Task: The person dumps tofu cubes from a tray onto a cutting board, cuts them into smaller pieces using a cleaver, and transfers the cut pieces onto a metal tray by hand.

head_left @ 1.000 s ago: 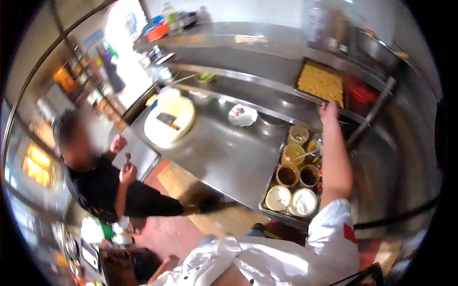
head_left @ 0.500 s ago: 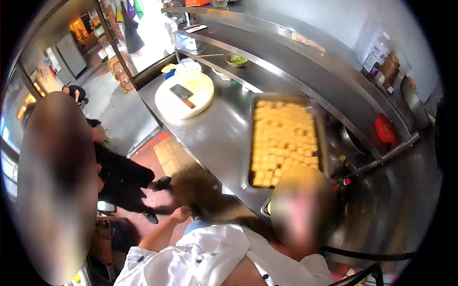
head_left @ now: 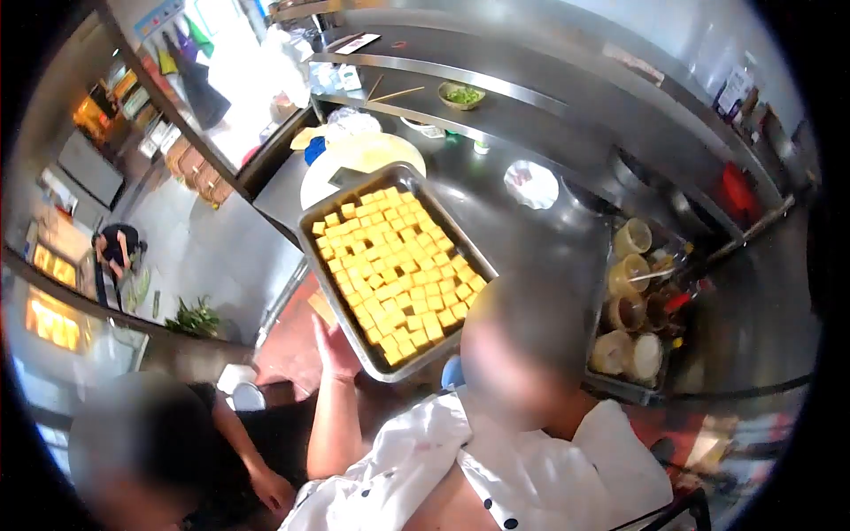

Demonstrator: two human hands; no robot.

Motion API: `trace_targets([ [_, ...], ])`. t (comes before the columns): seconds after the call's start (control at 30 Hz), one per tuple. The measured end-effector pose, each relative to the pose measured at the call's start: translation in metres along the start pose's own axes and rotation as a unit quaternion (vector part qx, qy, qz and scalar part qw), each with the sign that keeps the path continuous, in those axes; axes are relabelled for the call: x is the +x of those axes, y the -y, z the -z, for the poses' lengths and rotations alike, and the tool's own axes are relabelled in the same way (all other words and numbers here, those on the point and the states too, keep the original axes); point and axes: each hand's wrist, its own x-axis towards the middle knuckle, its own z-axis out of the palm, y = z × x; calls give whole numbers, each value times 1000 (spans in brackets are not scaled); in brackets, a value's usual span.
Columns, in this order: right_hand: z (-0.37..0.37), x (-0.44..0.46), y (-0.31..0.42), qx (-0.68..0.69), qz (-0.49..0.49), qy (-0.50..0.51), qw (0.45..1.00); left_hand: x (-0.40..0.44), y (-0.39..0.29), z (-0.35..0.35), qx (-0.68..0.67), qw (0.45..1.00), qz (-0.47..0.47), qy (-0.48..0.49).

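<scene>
A deep metal tray [head_left: 423,361] of yellow tofu-like cubes [head_left: 390,274] is up off the counter, over its front edge and part of the round cutting board [head_left: 376,146]. My left hand [head_left: 336,351] is at the tray's near left side, palm against its wall and fingers pointing up along it. A blurred patch covers the place where my right arm reaches toward the tray's right end, so the right hand and its fingers are hidden. Part of a cleaver [head_left: 345,178] shows on the board behind the tray rim.
On the steel counter [head_left: 478,190] lies a whitish round item [head_left: 531,184]. A container of seasoning tubs [head_left: 630,274] stands to the right. The shelf behind holds a bowl of chopped greens [head_left: 461,96] and chopsticks [head_left: 397,95]. A co-worker [head_left: 239,442] is close on the left; another person [head_left: 119,248] crouches farther off.
The tray has come up from the counter and swung left, now slanted near the board. My left hand has risen from low by my side to the tray. The view has shifted.
</scene>
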Motion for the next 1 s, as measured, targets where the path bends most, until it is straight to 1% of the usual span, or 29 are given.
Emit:
trace_targets([
  [0.03, -6, 1, 9, -43, -3, 26, 999, 11, -16, 11, 3, 1000, -8, -9],
  [0.1, 3, 24, 8, -114, 29, 40, 992, 35, -39, 38, 25, 999, -11, -20],
  [0.17, 17, 62, 2, -209, 85, -2, 974, 55, -54, 67, 57, 998, -5, -34],
  [0.2, 33, 86, -15, -272, 125, -34, 954, 56, -46, 83, 72, 996, -17, -41],
  [0.23, 52, 118, -26, -334, 167, -75, 925, 63, -38, 98, 87, 994, -29, -52],
  [0.27, 74, 150, -34, -404, 209, -118, 883, 65, -24, 118, 103, 991, -44, -73],
  [0.33, 134, 215, -17, -517, 277, -210, 782, 70, -1, 145, 179, 971, -99, -121],
  [0.37, 165, 248, 0, -560, 303, -254, 728, 67, 9, 156, 282, 939, -144, -130],
  [0.4, 199, 277, 15, -620, 327, -305, 645, 29, 27, 141, 426, 874, -200, -125],
  [0.43, 219, 255, 11, -580, 351, -296, 672, -11, 43, 120, 554, 780, -257, -138],
  [0.47, 215, 246, 12, -557, 380, -284, 682, -15, 41, 114, 503, 821, -217, -162],
  [0.5, 205, 237, 7, -537, 411, -271, 685, -15, 35, 108, 362, 899, -153, -194],
  [0.53, 208, 241, 18, -522, 435, -263, 685, -9, 36, 102, 224, 941, -98, -234],
  [0.57, 213, 248, 36, -515, 454, -253, 682, -7, 34, 95, 183, 948, -83, -248],
  [0.6, 218, 259, 51, -510, 473, -242, 676, -8, 33, 78, 115, 954, -59, -269],
  [0.63, 226, 271, 69, -516, 479, -226, 673, -5, 33, 62, 82, 957, -45, -274],
  [0.67, 233, 287, 85, -534, 467, -210, 673, 2, 32, 52, 61, 959, -36, -273],
  [0.7, 240, 295, 98, -555, 445, -186, 678, 4, 27, 40, 84, 962, -42, -255],
  [0.73, 249, 299, 111, -615, 355, -143, 689, 5, 23, 59, 271, 939, -102, -187],
  [0.77, 258, 299, 124, -638, 335, -118, 683, 6, 18, 75, 435, 870, -183, -142],
  [0.8, 261, 290, 132, -659, 311, -97, 678, 13, 15, 83, 481, 843, -207, -122],
  [0.83, 274, 290, 120, -698, 345, -92, 620, 23, 14, 92, 476, 854, -181, -104],
  [0.87, 282, 285, 104, -732, 375, -85, 562, 32, 11, 103, 452, 877, -134, -92],
  [0.9, 277, 286, 102, -739, 301, -67, 599, 42, 9, 117, 420, 899, -79, -93],
  [0.93, 282, 268, 96, -745, 287, -78, 597, 53, 3, 125, 363, 928, -15, -86],
  [0.97, 290, 252, 87, -773, 186, -130, 593, 70, -4, 136, 299, 948, 62, -94],
  [1.0, 282, 230, 90, -785, 128, -158, 586, 90, -14, 145, 273, 950, 115, -98],
])
